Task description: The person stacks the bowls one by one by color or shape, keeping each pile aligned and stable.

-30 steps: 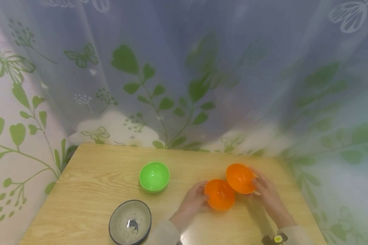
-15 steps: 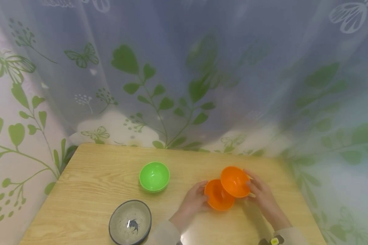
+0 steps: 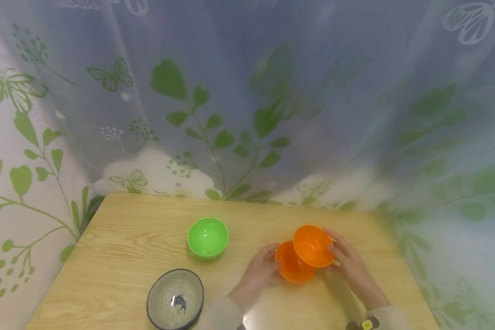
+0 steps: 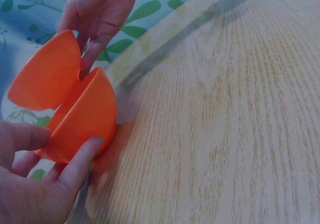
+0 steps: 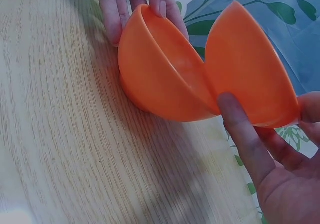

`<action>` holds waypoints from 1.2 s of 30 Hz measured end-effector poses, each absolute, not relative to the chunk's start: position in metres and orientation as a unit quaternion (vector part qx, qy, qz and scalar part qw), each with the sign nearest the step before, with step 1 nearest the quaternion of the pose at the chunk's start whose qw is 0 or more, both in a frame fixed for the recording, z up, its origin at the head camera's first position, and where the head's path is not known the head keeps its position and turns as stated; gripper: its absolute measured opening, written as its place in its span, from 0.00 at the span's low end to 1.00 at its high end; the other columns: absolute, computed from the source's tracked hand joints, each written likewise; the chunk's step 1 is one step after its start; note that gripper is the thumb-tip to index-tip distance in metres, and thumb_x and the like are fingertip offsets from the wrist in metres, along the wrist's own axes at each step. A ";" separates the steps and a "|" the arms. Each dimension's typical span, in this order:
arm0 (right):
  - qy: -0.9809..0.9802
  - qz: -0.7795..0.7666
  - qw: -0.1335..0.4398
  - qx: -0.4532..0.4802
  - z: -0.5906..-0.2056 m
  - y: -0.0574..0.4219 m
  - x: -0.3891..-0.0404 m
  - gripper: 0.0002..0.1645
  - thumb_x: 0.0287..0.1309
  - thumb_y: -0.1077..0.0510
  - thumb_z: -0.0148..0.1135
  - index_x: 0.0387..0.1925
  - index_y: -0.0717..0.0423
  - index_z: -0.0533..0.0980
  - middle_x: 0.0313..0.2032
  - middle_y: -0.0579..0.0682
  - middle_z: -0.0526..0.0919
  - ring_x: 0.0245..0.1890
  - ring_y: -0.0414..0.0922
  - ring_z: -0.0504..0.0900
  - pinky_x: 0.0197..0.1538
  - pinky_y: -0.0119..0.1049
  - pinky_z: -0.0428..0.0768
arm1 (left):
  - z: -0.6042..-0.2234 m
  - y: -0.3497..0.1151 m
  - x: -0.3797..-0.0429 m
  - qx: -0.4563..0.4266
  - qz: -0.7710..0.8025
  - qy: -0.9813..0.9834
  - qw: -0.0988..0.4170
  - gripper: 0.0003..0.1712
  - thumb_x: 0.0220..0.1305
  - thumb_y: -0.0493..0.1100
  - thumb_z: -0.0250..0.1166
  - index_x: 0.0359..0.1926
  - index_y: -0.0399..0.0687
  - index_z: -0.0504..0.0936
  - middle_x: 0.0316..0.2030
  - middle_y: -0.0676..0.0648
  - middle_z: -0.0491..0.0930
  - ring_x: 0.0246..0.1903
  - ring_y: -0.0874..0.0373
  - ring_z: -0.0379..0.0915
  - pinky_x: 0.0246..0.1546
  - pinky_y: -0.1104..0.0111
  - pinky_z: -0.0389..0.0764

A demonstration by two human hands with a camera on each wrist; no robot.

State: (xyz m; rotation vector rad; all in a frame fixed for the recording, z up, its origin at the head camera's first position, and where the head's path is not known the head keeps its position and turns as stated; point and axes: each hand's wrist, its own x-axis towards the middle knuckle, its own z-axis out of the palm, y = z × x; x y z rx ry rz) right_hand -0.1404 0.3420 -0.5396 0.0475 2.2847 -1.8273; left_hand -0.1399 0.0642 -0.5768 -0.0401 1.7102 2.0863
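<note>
Two orange bowls are between my hands at the right of the table. My left hand [image 3: 259, 270] grips the lower orange bowl [image 3: 288, 266] at its left side, thumb and fingers around the wall; this bowl [image 4: 92, 121] stands on the wood in the left wrist view. The upper orange bowl [image 3: 312, 245] is in my right hand [image 3: 351, 266], pinched at its right side. Raised and tilted, the upper bowl [image 5: 245, 68] overlaps the lower one's far right rim in the head view. In the right wrist view its edge meets or nearly meets the lower bowl [image 5: 150, 78].
Left of the hands a green bowl [image 3: 207, 238], with a second rim visible beneath it, stands on the wooden table [image 3: 128, 238]. A larger grey bowl [image 3: 175, 298] with a dark rim is nearer the front. A leaf-patterned curtain [image 3: 231, 114] hangs behind the table.
My right hand has brought the upper orange bowl leftward and slightly nearer, so it now covers part of the lower bowl. The left hand and lower bowl have stayed in place.
</note>
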 end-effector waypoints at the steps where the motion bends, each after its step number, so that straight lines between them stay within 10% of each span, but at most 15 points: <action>1: 0.776 -0.621 0.108 0.017 -0.540 0.342 -0.141 0.36 0.88 0.48 0.50 0.86 0.52 0.57 0.83 0.67 0.57 0.58 0.30 0.82 0.57 0.38 0.92 | -0.577 0.064 -0.140 -0.015 0.755 0.618 0.220 0.39 0.69 0.29 0.63 0.80 0.42 0.68 0.75 0.30 0.72 0.59 0.37 0.85 0.54 0.47 0.93; 13: 0.776 -0.620 0.118 0.013 -0.539 0.338 -0.143 0.36 0.87 0.47 0.51 0.86 0.50 0.58 0.86 0.61 0.53 0.60 0.26 0.78 0.59 0.40 0.92 | -0.581 0.065 -0.141 -0.015 0.760 0.612 0.219 0.39 0.69 0.28 0.63 0.80 0.42 0.69 0.76 0.30 0.72 0.62 0.35 0.83 0.56 0.46 0.93; 23: 0.789 -0.605 0.112 0.011 -0.539 0.330 -0.142 0.34 0.87 0.50 0.52 0.85 0.53 0.61 0.85 0.62 0.56 0.79 0.67 0.62 0.50 0.43 0.94 | -0.582 0.065 -0.142 -0.016 0.760 0.611 0.222 0.39 0.70 0.28 0.63 0.80 0.43 0.69 0.76 0.30 0.71 0.63 0.34 0.82 0.56 0.47 0.93; 32: 0.809 -0.580 0.091 -0.010 -0.539 0.326 -0.143 0.31 0.86 0.52 0.54 0.81 0.56 0.67 0.82 0.64 0.65 0.58 0.31 0.80 0.40 0.49 0.95 | -0.585 0.066 -0.143 -0.017 0.758 0.612 0.224 0.38 0.71 0.29 0.63 0.80 0.44 0.69 0.77 0.31 0.71 0.65 0.33 0.80 0.56 0.46 0.93; 36: 0.816 -0.570 0.088 -0.017 -0.537 0.324 -0.142 0.29 0.86 0.53 0.53 0.80 0.58 0.68 0.81 0.65 0.65 0.59 0.35 0.80 0.40 0.49 0.95 | -0.585 0.066 -0.143 -0.015 0.755 0.617 0.222 0.37 0.72 0.30 0.63 0.80 0.45 0.70 0.77 0.31 0.71 0.65 0.35 0.81 0.55 0.47 0.93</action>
